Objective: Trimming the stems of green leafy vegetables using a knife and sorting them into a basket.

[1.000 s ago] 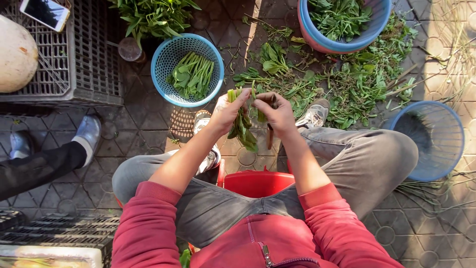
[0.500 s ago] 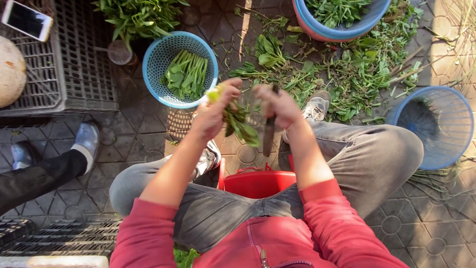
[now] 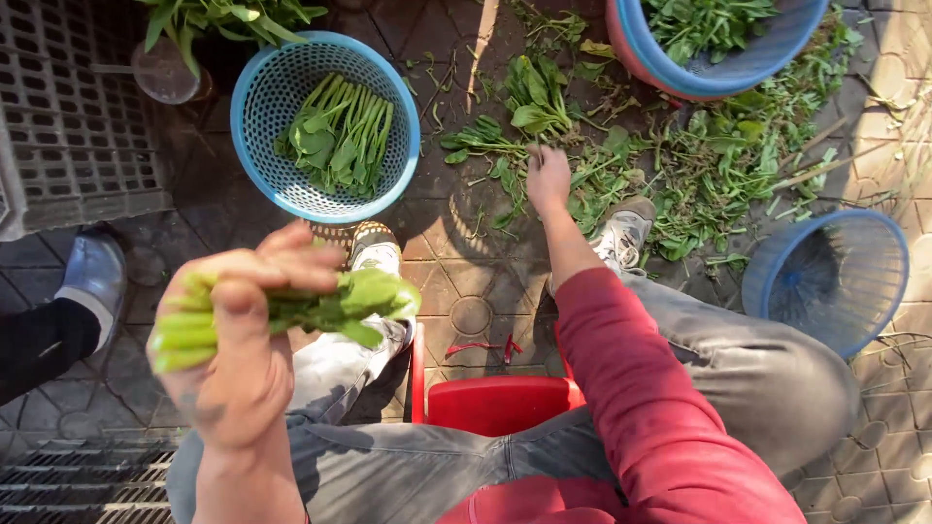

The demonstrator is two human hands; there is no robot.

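Greens bunch (image 3: 291, 315): left hand (image 3: 243, 359) grips | blue basket (image 3: 254, 87): trimmed greens (image 3: 335, 136)

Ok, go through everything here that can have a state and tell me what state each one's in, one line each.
left hand: raised, closed around a bunch of greens
bunch of greens: held, stems together, leaves pointing right
right hand: stretched out to the loose greens on the ground
loose greens: scattered over the paving
blue basket: holds trimmed greens laid side by side
blue tub: filled with leaves
right-side blue basket: looks empty
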